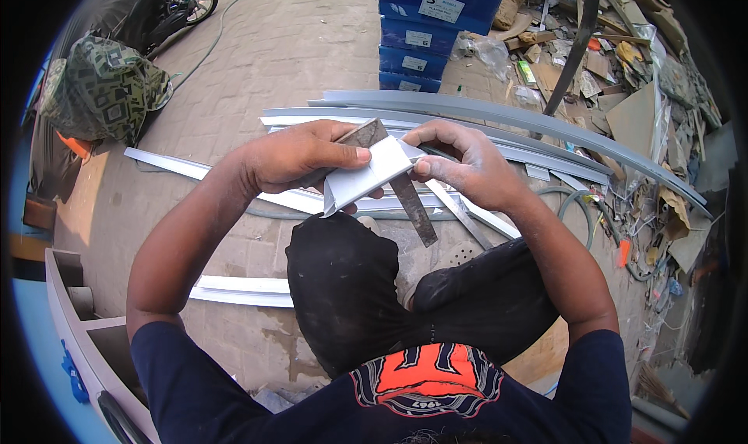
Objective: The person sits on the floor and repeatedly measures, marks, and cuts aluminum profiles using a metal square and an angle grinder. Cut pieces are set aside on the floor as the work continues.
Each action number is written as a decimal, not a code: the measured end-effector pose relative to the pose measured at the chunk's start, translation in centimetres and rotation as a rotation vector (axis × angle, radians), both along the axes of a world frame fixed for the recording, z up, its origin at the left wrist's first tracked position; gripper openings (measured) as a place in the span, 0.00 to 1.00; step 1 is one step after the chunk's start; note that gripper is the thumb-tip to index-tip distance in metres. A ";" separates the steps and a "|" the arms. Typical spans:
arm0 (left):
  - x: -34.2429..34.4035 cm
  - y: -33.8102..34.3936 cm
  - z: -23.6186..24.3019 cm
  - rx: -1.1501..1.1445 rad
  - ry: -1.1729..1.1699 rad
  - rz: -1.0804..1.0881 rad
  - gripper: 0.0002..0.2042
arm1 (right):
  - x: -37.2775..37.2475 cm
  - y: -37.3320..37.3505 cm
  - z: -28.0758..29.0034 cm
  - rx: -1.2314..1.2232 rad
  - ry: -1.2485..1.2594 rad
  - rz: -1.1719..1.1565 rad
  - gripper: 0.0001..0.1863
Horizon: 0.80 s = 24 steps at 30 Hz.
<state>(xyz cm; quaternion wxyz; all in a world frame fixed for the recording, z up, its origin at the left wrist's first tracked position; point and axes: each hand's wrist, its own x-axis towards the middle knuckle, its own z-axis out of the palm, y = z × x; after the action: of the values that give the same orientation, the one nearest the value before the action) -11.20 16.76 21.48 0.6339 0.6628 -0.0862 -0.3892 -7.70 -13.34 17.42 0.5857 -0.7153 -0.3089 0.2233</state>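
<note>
Above my knees, both hands hold a short white metal profile piece (368, 174) with angled cut ends. My left hand (300, 159) grips its left end, thumb on top and fingertips showing beneath. A worn, rust-marked flat metal bar (414, 212), which looks like part of a try square, passes under the piece. Its wider upper end shows beside my left thumb, and the narrow end points down toward my legs. At the piece's right end, my right hand (471, 167) pinches with thumb and fingers. Whether the right fingers also touch the bar is hidden.
Long white profiles (499, 136) lie across the paved ground beyond my hands, with shorter lengths (241, 290) at left. Stacked blue boxes (421, 35) stand ahead. A scrap heap (608, 77) fills the right. A green hose (573, 194) curls nearby. A camouflage-covered bundle (109, 89) sits far left.
</note>
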 end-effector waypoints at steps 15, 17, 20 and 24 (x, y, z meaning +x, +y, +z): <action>-0.4 0.7 -0.2 0.010 -0.003 -0.003 0.28 | -0.4 0.5 0.0 -0.016 0.015 -0.015 0.26; -0.5 0.7 -0.2 0.016 -0.004 -0.001 0.29 | -0.5 0.5 0.1 -0.014 0.030 -0.018 0.26; -0.6 0.6 -0.1 0.039 0.005 0.020 0.30 | -0.7 0.5 0.3 -0.007 0.063 -0.018 0.26; -0.8 0.4 0.3 0.100 -0.044 0.012 0.32 | -0.7 0.4 0.4 -0.013 0.034 -0.007 0.25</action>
<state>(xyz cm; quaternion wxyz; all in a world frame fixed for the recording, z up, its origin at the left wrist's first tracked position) -12.05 17.16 21.79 0.6005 0.7023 -0.0764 -0.3746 -8.43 -12.90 17.78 0.5872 -0.7162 -0.2948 0.2352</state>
